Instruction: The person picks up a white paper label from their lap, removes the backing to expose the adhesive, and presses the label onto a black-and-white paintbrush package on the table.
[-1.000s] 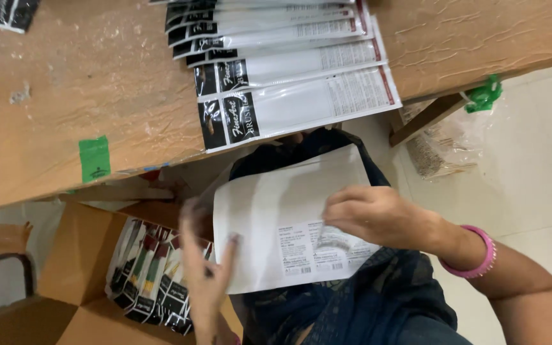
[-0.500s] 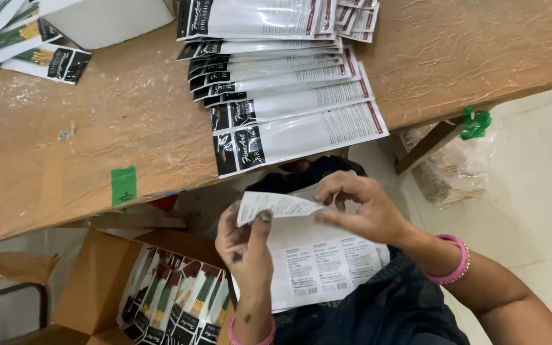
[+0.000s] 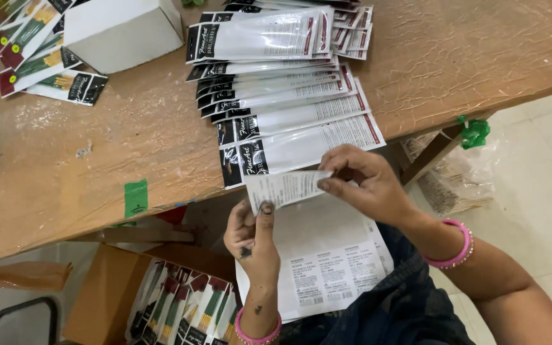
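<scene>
Since half a second ago, both hands have lifted nearer the table (image 3: pixel 97 160). Left hand (image 3: pixel 250 233) pinches the label strip (image 3: pixel 285 188) steady; right hand (image 3: pixel 362 185) fingers clamp its other end, peeling above the sheet (image 3: pixel 327 255).

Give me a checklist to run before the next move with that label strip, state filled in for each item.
1. Left hand has a grip on the label strip: ok, thumb pressed on its lower left corner.
2. Right hand holds the strip's other end: ok, fingers pinch its right edge.
3. Strip fully free of the label sheet on the lap: cannot tell.
4. Top white pouch within reach at the table edge: ok.
5. Fanned pouch row lying flat: ok.
6. Cardboard box of packed pouches out of the hands' way: ok, below on the left.
</scene>
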